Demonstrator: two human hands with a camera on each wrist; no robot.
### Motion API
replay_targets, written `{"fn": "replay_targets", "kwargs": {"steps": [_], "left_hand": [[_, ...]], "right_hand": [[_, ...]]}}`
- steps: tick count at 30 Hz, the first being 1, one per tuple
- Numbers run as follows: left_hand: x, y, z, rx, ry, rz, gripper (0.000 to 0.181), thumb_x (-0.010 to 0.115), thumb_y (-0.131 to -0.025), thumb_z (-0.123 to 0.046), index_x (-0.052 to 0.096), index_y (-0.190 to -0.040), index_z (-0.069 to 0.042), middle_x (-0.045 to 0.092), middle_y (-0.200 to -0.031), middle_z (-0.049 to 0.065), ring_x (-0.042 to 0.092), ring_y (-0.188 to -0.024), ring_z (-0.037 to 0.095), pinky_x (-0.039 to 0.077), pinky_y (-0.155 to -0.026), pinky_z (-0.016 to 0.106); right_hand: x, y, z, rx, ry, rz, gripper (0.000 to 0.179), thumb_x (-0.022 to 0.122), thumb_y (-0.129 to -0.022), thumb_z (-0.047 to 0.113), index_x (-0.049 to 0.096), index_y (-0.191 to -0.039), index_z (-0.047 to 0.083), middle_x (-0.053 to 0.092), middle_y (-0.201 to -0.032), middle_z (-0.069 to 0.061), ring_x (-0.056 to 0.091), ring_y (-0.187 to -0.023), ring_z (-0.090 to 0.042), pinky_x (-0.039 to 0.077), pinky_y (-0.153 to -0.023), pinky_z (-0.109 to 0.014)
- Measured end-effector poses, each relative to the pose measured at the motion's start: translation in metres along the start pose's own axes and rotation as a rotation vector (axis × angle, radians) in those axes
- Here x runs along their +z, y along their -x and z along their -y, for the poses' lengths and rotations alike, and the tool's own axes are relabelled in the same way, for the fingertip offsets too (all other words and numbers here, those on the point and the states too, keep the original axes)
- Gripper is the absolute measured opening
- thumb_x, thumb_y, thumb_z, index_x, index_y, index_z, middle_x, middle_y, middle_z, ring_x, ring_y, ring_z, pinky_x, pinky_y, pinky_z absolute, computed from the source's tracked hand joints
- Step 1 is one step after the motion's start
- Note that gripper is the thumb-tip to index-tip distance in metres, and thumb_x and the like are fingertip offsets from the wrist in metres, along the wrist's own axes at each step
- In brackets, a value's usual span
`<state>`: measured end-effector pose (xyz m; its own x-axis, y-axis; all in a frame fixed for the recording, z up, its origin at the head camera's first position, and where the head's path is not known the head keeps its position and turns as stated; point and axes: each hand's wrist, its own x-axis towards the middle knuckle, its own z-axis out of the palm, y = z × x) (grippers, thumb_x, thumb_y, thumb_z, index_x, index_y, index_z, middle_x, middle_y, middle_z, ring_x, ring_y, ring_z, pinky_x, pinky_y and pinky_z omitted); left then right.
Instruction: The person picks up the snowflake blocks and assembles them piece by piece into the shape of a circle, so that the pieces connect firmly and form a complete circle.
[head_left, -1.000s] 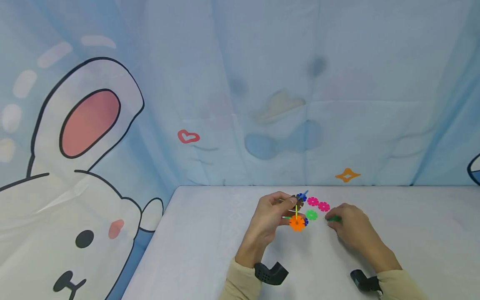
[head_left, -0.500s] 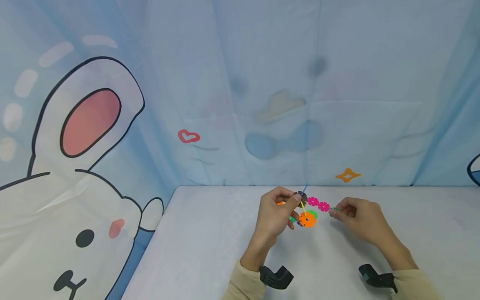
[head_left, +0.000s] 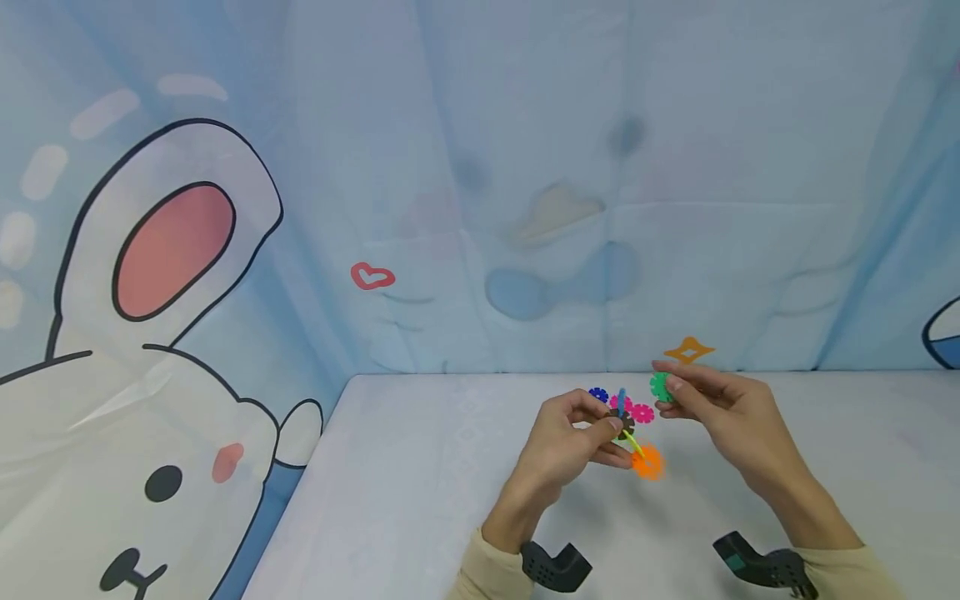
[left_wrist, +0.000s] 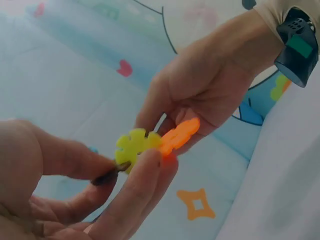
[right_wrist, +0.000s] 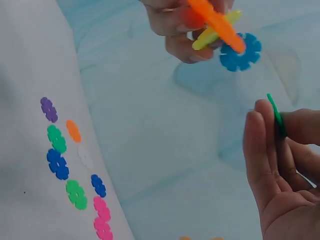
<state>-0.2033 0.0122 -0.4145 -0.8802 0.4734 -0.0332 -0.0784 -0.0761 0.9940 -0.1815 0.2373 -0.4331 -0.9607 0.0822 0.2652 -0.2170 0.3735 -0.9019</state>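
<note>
Between left thumb and fingers, my left hand (head_left: pixel 555 454) holds several notched plastic snowflake discs slotted together. A dark brown disc (left_wrist: pixel 106 176) is the one pinched. From it a yellow disc (left_wrist: pixel 131 146) stands on edge, with an orange disc (head_left: pixel 648 463) slotted onto its end. In the right wrist view a blue disc (right_wrist: pixel 242 54) shows behind the orange one. To the right, my right hand (head_left: pixel 738 412) pinches a single green disc (head_left: pixel 659 387) between thumb and fingers, raised over the table and apart from the joined discs.
Loose discs lie on the white table (head_left: pixel 420 475) behind the hands: pink discs (head_left: pixel 642 413), a dark blue disc (head_left: pixel 598 394), and, in the right wrist view, a purple disc (right_wrist: pixel 49 109) and several others. A pale blue printed curtain (head_left: pixel 480 167) hangs behind the table edge.
My right hand has picked up the green disc from the table and raised it. My left hand has shifted right and turned the joined discs, so the orange one now points lower right.
</note>
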Motion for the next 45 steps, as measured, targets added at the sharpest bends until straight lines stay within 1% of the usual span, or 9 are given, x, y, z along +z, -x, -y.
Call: {"fn": "replay_targets", "kwargs": {"steps": [3,7,11,19,25,31,38,43,45], "left_hand": [[0.003,0.003,-0.002,0.000,-0.032,0.060,0.002,0.065,-0.101,-0.001,0.066,-0.100,0.000,0.070,-0.092,0.002,0.078,-0.078,0.046,0.068,-0.069,0.036],[0.006,0.005,-0.004,0.015,-0.060,0.089,0.003,0.065,-0.101,0.000,0.067,-0.099,0.000,0.069,-0.092,0.000,0.079,-0.074,0.041,0.067,-0.067,0.038],[0.006,0.006,-0.005,0.039,-0.067,0.090,0.005,0.066,-0.101,-0.001,0.067,-0.101,0.003,0.068,-0.093,0.001,0.080,-0.072,0.037,0.068,-0.067,0.042],[0.005,0.010,-0.008,0.070,-0.089,0.102,0.006,0.065,-0.101,-0.001,0.065,-0.100,0.005,0.067,-0.093,0.000,0.079,-0.067,0.021,0.067,-0.063,0.033],[0.005,0.012,-0.011,0.090,-0.123,0.126,0.007,0.064,-0.102,-0.001,0.064,-0.099,0.005,0.067,-0.092,-0.002,0.076,-0.063,0.011,0.067,-0.063,0.033],[0.004,0.013,-0.012,0.098,-0.170,0.132,0.006,0.064,-0.102,-0.002,0.064,-0.100,0.004,0.068,-0.092,-0.003,0.073,-0.059,0.009,0.067,-0.062,0.034],[0.003,0.018,-0.015,0.144,-0.250,0.132,0.004,0.063,-0.102,0.002,0.064,-0.098,0.003,0.077,-0.088,0.011,0.072,-0.058,0.004,0.067,-0.063,0.033],[0.002,0.020,-0.017,0.183,-0.316,0.148,0.005,0.062,-0.102,0.004,0.063,-0.098,0.005,0.078,-0.093,0.024,0.073,-0.060,0.003,0.066,-0.063,0.031],[0.002,0.020,-0.017,0.200,-0.345,0.147,0.005,0.061,-0.102,0.005,0.063,-0.098,0.005,0.078,-0.093,0.025,0.073,-0.060,0.003,0.066,-0.063,0.029]], "right_hand": [[0.004,0.000,0.004,-0.013,-0.063,-0.023,0.033,0.065,-0.107,0.020,0.066,-0.131,-0.003,0.076,-0.100,0.011,0.078,-0.079,-0.012,0.064,-0.077,-0.019],[0.008,0.002,0.010,-0.025,-0.073,-0.052,0.025,0.068,-0.105,0.017,0.067,-0.121,-0.003,0.076,-0.087,0.002,0.075,-0.072,-0.017,0.064,-0.074,-0.020],[0.008,0.004,0.014,-0.052,-0.062,-0.067,0.022,0.069,-0.104,0.015,0.069,-0.118,-0.003,0.075,-0.083,0.003,0.073,-0.070,-0.018,0.063,-0.073,-0.019],[0.006,0.008,0.020,-0.117,-0.049,-0.079,0.018,0.069,-0.103,0.008,0.072,-0.116,-0.003,0.074,-0.080,-0.002,0.071,-0.068,-0.017,0.061,-0.073,-0.017],[0.005,0.010,0.023,-0.156,0.034,-0.117,0.017,0.073,-0.100,0.009,0.077,-0.115,0.002,0.074,-0.081,0.005,0.070,-0.069,-0.012,0.056,-0.067,-0.018],[0.003,0.012,0.025,-0.222,0.064,-0.093,0.019,0.076,-0.097,0.003,0.079,-0.115,0.007,0.076,-0.086,0.009,0.069,-0.071,-0.008,0.054,-0.060,-0.021],[0.005,0.014,0.030,-0.310,0.079,-0.085,0.022,0.077,-0.092,-0.006,0.081,-0.109,0.008,0.076,-0.091,0.012,0.068,-0.069,-0.006,0.054,-0.060,-0.018],[0.007,0.016,0.033,-0.342,0.072,-0.075,0.024,0.077,-0.091,-0.007,0.082,-0.108,0.009,0.075,-0.091,0.009,0.065,-0.067,-0.007,0.051,-0.057,-0.018],[0.009,0.016,0.034,-0.354,0.074,-0.071,0.024,0.078,-0.091,-0.007,0.082,-0.107,0.010,0.073,-0.088,0.007,0.063,-0.066,-0.007,0.049,-0.056,-0.019]]}}
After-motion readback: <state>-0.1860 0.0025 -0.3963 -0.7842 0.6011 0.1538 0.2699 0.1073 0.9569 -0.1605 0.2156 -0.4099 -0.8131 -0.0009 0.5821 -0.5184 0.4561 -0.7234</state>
